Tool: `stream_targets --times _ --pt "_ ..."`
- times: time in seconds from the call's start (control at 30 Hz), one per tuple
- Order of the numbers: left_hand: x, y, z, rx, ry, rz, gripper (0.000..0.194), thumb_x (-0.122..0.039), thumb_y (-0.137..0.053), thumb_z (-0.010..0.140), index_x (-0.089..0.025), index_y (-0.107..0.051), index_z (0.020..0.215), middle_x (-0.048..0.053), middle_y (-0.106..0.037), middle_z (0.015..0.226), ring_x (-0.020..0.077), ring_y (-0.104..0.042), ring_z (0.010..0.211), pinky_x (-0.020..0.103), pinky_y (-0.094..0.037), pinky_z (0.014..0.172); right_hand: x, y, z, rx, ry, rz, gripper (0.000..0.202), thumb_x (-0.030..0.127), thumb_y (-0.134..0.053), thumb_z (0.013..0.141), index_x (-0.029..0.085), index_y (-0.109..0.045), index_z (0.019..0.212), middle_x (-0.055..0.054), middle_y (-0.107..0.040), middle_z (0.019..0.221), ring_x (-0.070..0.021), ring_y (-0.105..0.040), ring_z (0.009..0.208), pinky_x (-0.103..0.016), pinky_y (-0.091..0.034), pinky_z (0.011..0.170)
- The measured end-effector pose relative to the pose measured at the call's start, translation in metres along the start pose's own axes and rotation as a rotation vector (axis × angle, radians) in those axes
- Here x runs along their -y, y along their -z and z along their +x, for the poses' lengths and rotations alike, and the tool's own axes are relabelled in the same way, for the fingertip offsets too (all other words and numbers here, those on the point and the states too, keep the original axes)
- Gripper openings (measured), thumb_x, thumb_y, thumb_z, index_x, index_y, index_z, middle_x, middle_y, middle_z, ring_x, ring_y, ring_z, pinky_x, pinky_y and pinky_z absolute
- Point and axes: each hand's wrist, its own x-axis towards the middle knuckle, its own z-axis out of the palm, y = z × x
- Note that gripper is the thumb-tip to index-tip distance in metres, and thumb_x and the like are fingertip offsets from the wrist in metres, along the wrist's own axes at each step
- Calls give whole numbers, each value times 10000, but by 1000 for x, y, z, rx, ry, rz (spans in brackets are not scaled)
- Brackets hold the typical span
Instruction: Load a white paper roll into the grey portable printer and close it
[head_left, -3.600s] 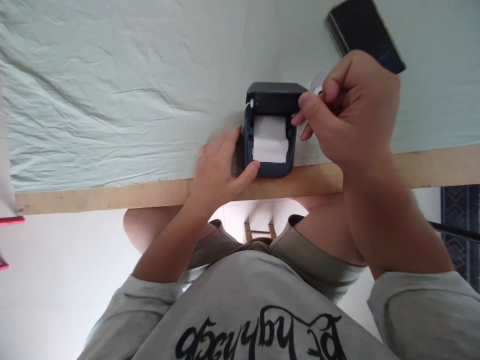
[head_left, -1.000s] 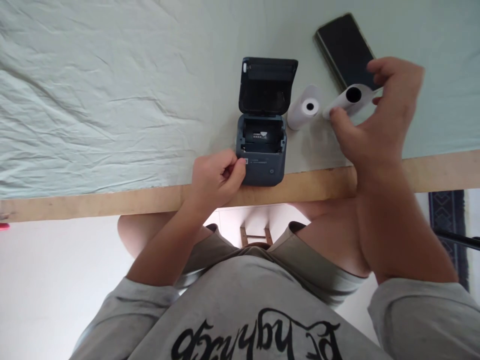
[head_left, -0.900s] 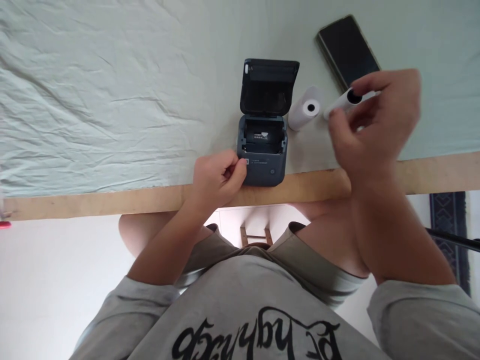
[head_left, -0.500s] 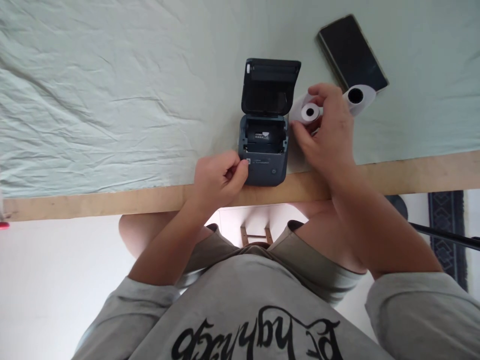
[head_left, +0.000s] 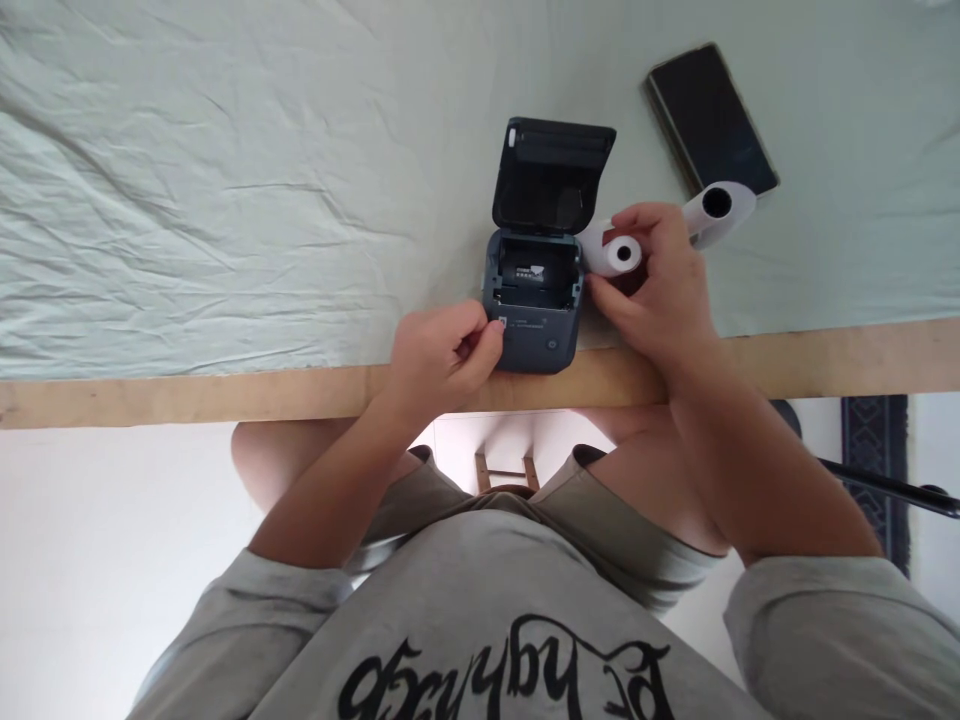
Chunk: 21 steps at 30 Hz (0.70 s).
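A small dark label printer lies near the table's front edge, its lid tipped up and back. A label with print shows at the bottom of its open bay. My left hand is closed at the printer's left front side, thumb on the top face and the other fingers curled in. My right hand is closed on a small white paper roll just right of the bay, its core end facing me. Some of the roll is hidden behind the fingers.
Beyond my right hand stands another white paper roll with a dark core. A black phone-like slab in a clear case lies behind it. Pale green cloth covers the table, which has a wooden front edge.
My right hand has tilted the small paper roll and lowered it slightly toward me, beside the printer. The left hand stays on the printer. The whole view has shifted a little.
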Motion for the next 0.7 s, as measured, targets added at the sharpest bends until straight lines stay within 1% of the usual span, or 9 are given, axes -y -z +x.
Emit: stream_targets --times 0.07,0.1,0.17,0.27,0.37,0.43,0.5,0.63,0.7 --pt "0 0 0 -17 -19 -9 360 -189 -594 920 -217 -365 643 -84 -307 514 85 -276 460 278 -225 465 0 0 1 -1 6 -2 462 316 -721 800 324 -534 1222 -60 -697 1220 -291 -694 1079 -510 -585 949" --pt "0 0 0 -19 -25 -11 361 -181 -595 921 -216 -366 643 -86 -300 514 83 -275 458 275 -223 463 -1 0 1 3 18 10 453 323 -726 810 326 -537 1222 -59 -692 1230 -291 -690 1090 -515 -587 961" --pt "0 0 0 -13 -24 -3 363 -179 -590 925 -216 -366 643 -86 -294 517 81 -273 459 273 -223 464 -3 0 0 11 52 63 474 331 -740 822 332 -530 1246 -55 -682 1239 -278 -691 1051 -507 -603 947" --pt "-1 2 0 6 -12 21 364 -192 -580 933 -216 -363 642 -83 -295 522 82 -274 467 276 -230 476 -8 -2 -1 -3 107 154 571 346 -761 830 353 -501 1339 -67 -636 1268 -269 -694 1020 -503 -617 931" --pt "-1 2 1 4 -21 22 363 -189 -585 932 -214 -365 644 -84 -301 525 80 -281 474 273 -239 484 -11 -4 -1 -18 145 165 666 325 -750 832 375 -447 1422 -59 -617 1183 -271 -692 1002 -514 -623 922" --pt "-1 2 1 -7 -30 12 358 -172 -592 927 -212 -371 648 -87 -307 527 78 -284 475 271 -239 482 -10 -5 -1 -12 172 145 690 293 -734 823 382 -426 1434 -41 -625 1111 -257 -688 944 -506 -629 893" --pt "0 1 0 -16 -36 8 356 -161 -595 925 -211 -375 650 -89 -308 529 76 -282 474 269 -236 478 -8 -5 -1 -23 188 123 687 280 -726 818 381 -425 1427 -32 -639 1086 -246 -682 909 -494 -629 876" --pt "1 1 -1 -23 -36 10 353 -158 -593 926 -211 -378 651 -92 -298 529 75 -275 471 267 -235 473 -6 -4 -1 -45 167 79 628 328 -747 845 371 -461 1402 -58 -672 1163 -276 -685 1026 -507 -615 910" --pt "1 1 -1 -25 -40 12 353 -158 -591 925 -211 -377 650 -92 -300 527 73 -276 470 265 -235 471 -8 -4 -1 -51 150 91 613 338 -761 846 365 -482 1392 -65 -681 1177 -284 -686 1058 -500 -613 894"
